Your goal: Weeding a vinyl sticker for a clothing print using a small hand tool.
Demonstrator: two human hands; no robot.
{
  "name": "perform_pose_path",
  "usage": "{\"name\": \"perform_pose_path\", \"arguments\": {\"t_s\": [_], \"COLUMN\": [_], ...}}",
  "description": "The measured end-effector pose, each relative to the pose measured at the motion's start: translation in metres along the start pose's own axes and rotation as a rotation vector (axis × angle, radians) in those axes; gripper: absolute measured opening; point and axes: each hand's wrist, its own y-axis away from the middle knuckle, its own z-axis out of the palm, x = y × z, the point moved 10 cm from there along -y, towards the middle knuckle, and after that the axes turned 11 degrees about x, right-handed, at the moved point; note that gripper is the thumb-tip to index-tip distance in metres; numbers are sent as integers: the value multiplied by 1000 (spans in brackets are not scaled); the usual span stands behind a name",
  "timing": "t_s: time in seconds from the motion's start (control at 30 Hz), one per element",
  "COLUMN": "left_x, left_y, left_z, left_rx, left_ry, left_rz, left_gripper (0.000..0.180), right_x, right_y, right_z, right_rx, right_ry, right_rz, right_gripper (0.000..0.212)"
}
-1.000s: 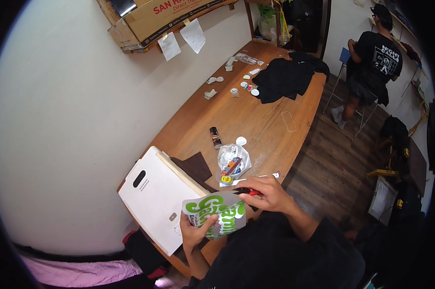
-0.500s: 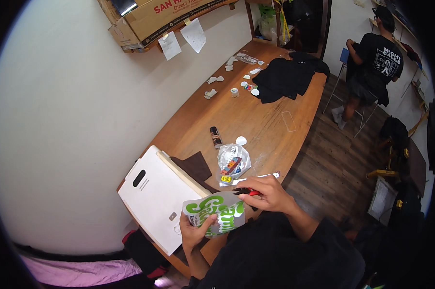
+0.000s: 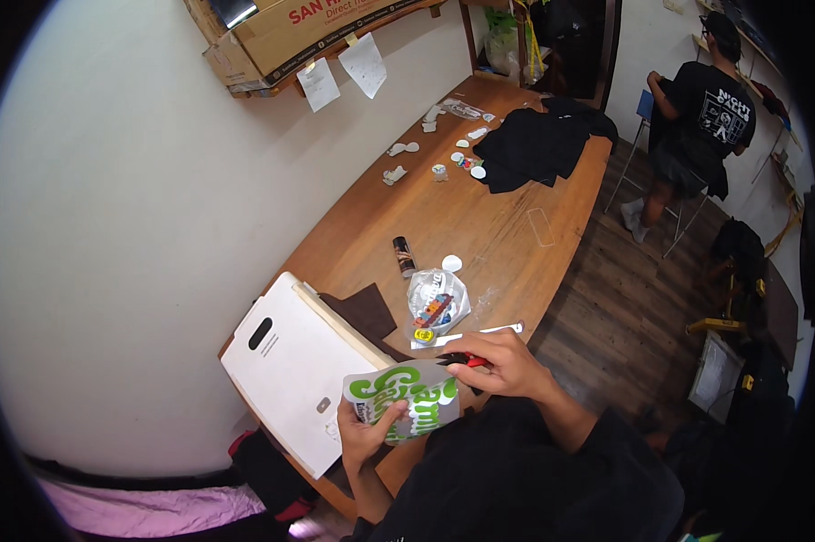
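My left hand grips a translucent film sheet with green lettering, its thumb laid across the front. The sheet is tilted up above the near end of the table. In my right hand is a pair of red-and-black scissors, mostly covered by my fingers. Their dark blades point left and meet the upper right edge of the sheet; whether they are closed on it I cannot tell. Just beyond my hands lie a clear plastic bag with printed pieces, a round yellow sticker and a white strip.
A white heat-press-like board fills the table's near left. A dark can lies on the wooden table. Black shirts and several paper scraps lie at the far end. Another person stands at the back right beside a stool.
Almost nothing differs. The film sheet's right edge has shifted slightly by the scissors, while both hands keep their hold.
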Motion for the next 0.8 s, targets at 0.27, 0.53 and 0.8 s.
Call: {"name": "perform_pose_path", "arguments": {"t_s": [0.27, 0.53, 0.8], "left_x": [-1, -3, -1], "left_y": [0, -1, -1], "left_z": [1, 0, 0], "left_rx": [-13, -7, -1], "left_ry": [13, 6, -3], "left_rz": [-17, -11, 2], "left_gripper": [35, 35, 35], "right_x": [2, 3, -2], "right_y": [-1, 0, -5], "right_z": [0, 1, -1], "right_rx": [1, -2, 4], "right_ry": [-3, -10, -9], "right_rz": [19, 19, 10], "right_gripper": [25, 25, 24]}}
